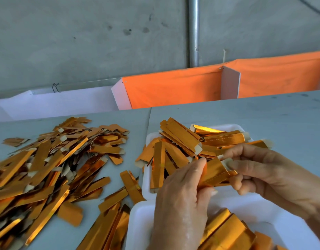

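Both hands hold one shiny gold foil card strip (216, 173) above a white foam tray. My left hand (182, 201) grips its left end from behind, fingers curled round it. My right hand (263, 170) pinches its right end, with a white tab showing at the fingertips. The strip is partly folded between them. A far white tray (150, 184) holds several folded gold strips (184, 141). A near white tray (137, 222) holds more gold pieces (227, 230), partly hidden by my left wrist.
A big loose pile of flat gold strips (47, 168) covers the left of the grey table (263, 114). More strips (110, 226) lie at the front middle. Behind the table stand orange cloth panels (173, 87), a white board (56, 101), a metal pipe (193, 33) and a concrete wall.
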Tool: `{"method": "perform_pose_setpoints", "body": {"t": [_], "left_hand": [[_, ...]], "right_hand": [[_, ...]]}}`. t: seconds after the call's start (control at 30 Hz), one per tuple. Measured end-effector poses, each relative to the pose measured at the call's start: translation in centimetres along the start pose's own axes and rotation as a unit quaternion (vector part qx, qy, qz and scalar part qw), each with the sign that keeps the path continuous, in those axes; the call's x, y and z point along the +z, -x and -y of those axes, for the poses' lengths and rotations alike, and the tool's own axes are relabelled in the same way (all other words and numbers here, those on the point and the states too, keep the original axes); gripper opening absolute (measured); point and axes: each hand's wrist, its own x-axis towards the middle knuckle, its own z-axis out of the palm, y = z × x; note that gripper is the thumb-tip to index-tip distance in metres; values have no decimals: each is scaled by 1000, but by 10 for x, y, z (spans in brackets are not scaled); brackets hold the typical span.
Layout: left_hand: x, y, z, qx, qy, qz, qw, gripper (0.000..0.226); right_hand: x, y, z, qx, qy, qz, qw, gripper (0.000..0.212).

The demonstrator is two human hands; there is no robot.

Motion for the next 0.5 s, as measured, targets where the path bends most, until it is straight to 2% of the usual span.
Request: {"method": "perform_pose_setpoints", "body": {"t": [0.07,0.13,0.2,0.27,0.33,0.5], "left_hand": [[-1,0,0,6,1,1,1000,58],[0,1,0,24,-4,-5,1000,58],[0,1,2,40,-28,-9,999,57],[2,0,5,68,-82,-11,994,51],[4,0,5,80,-83,-13,993,45],[1,1,3,7,51,-23,998,50]], "right_hand": [[2,0,0,8,-5,-2,1000,56],[3,0,1,16,-9,-5,1000,30],[5,-1,1,20,-9,-13,1000,18],[6,-2,-2,18,5,-25,1000,16],[6,-2,-3,13,16,-33,999,18],[3,-1,-4,-11,6,-20,1000,23]]}}
